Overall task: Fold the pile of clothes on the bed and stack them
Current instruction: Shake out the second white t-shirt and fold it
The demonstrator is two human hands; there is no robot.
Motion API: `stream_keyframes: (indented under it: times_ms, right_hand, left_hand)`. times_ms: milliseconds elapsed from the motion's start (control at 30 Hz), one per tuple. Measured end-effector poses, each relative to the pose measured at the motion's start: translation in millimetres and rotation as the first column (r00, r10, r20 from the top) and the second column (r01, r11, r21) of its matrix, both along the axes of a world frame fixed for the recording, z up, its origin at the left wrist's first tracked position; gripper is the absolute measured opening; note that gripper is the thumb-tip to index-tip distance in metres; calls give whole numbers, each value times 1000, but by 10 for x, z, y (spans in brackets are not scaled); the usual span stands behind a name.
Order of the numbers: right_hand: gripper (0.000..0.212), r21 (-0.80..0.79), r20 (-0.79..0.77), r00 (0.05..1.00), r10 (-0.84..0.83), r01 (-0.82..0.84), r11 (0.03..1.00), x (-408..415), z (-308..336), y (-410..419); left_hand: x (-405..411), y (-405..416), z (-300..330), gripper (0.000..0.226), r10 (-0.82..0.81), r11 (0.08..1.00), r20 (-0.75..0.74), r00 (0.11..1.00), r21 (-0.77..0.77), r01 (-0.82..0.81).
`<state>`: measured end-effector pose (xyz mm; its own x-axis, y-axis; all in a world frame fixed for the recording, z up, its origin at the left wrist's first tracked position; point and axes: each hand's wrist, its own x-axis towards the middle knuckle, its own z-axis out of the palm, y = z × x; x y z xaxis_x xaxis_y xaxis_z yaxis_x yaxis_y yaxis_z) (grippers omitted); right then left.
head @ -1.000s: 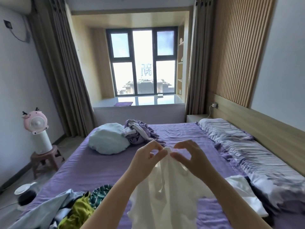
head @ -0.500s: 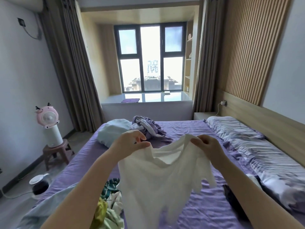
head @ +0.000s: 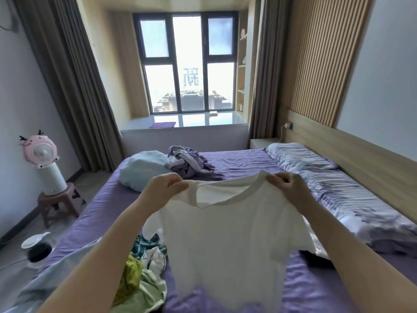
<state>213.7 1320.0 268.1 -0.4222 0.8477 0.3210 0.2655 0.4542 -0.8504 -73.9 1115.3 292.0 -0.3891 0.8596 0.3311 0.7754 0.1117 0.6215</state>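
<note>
Clothes in a loose pile lie at the near left of the bed, a jumble of yellow-green, pale green, dark teal and white pieces on the purple sheet, with a pale blue garment draped beside them at the bed's near left edge. Just above and to the right of this heap a white T-shirt hangs in the air, stretched out wide and facing the camera, its hem dropping toward the sheet. The left hand pinches the shirt at one shoulder beside the collar, fingers curled over the cloth; the right hand pinches the other shoulder the same way, the two hands well apart. A dark item lies on the sheet behind the shirt's right sleeve. Along the right side runs a rumpled patterned duvet with a pillow at its far end. Farther off, a pale blue cushion touches a crumpled lilac bundle. On the floor to the left, a pink fan stands on a small stool.
</note>
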Motion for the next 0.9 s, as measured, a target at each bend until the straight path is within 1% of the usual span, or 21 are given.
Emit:
stream_keyframes:
  times_ms: [67,133,233,267,333,400,467,533,600,633,667,800,900]
  right_hand:
    - [21,65,37,999,-18,15,998,96,55,-54]
    - [15,120,66,995,-68,59,991,176,93,-103]
    - [9,145,30,984,-176,170,975,268,54,-215]
    - [11,158,16,977,-211,206,966,291,12,-269]
    - [17,237,20,966,-259,247,940,315,-102,-387]
    - [21,313,58,959,-278,247,917,321,-222,-515]
    - [22,338,76,955,-288,247,908,353,-330,-628]
    - [23,329,74,949,-308,268,905,417,-422,-730]
    - [32,333,74,936,-345,303,893,484,-493,-831]
    - [37,347,80,925,-371,323,880,507,-513,-875]
    - [38,367,90,913,-398,341,866,526,-523,-909]
    - [25,456,134,874,-467,363,812,587,-500,-927]
    - [25,509,208,852,-480,325,797,643,-456,-872]
  left_hand:
    - [59,-3,-15,30,9,995,-34,999,96,-6]
    - [133,1,-36,38,45,989,-80,996,143,-33]
    - [243,-17,-92,45,124,979,-143,982,180,-97]
    - [283,-28,-129,46,159,974,-155,975,184,-129]
    - [364,-49,-233,45,204,965,-152,967,198,-173]
    - [424,-67,-363,40,200,963,-110,974,206,-174]
    - [438,-96,-493,33,161,968,-39,986,200,-150]
    - [426,-145,-597,24,104,977,26,994,184,-107]
    - [428,-195,-668,21,59,985,54,997,157,-67]
    - [445,-220,-687,22,47,989,55,997,137,-54]
    - [474,-239,-696,24,47,992,46,998,111,-52]
    - [591,-280,-681,39,92,995,-33,995,50,-90]
    - [608,-304,-644,44,55,998,8,998,6,-55]
